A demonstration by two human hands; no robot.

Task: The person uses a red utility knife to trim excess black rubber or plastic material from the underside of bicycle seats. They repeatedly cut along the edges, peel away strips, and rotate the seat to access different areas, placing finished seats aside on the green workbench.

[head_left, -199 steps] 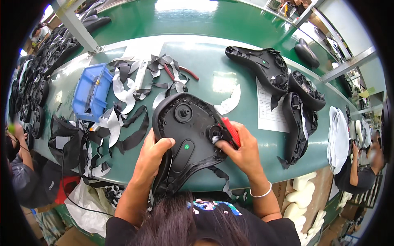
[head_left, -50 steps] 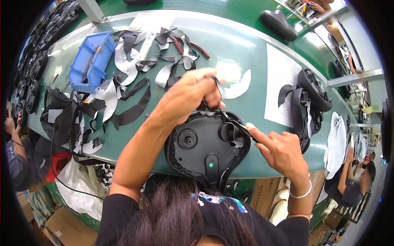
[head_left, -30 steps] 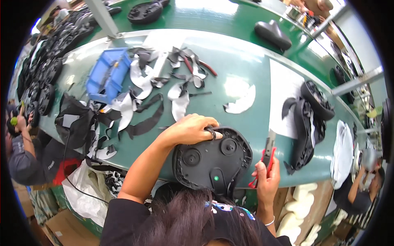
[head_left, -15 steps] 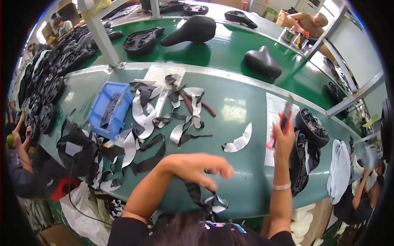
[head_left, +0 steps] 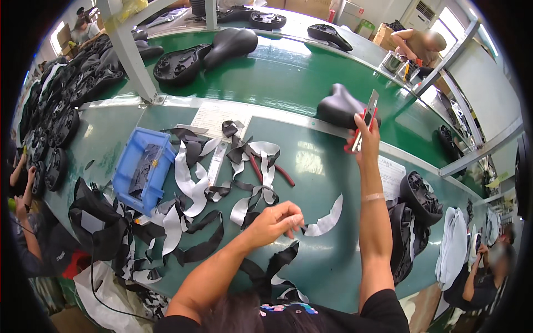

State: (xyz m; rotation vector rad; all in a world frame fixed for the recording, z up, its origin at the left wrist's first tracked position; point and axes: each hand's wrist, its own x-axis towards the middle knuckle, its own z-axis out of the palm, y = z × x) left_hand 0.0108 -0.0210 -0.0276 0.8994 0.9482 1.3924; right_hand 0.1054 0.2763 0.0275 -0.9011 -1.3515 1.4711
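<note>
My right hand (head_left: 367,139) is raised at the far side of the bench, closed round a red-handled tool (head_left: 371,108) with a flat metal blade pointing up. In the picture the tool overlaps a black bicycle saddle (head_left: 336,105) on the green belt; whether they touch I cannot tell. Over the middle of the bench, my left hand (head_left: 276,223) has its fingers bent but apart, with nothing seen in them. The dark end of a curved white strip (head_left: 328,222) lies just beside its fingertips. Below that hand are black and white offcuts (head_left: 284,261).
Offcuts surround a blue bin (head_left: 126,166) and red-handled pliers (head_left: 285,176). Saddles (head_left: 412,194) and a white stack (head_left: 451,244) lie at the right. More saddles (head_left: 183,64) are on the belt, with a large pile at the left. Metal posts (head_left: 126,53) rise beyond the bench. Other people work around.
My right hand has moved away from me, toward the belt, with the tool. The fingers of my left hand have drawn in. Saddles on the belt have shifted left.
</note>
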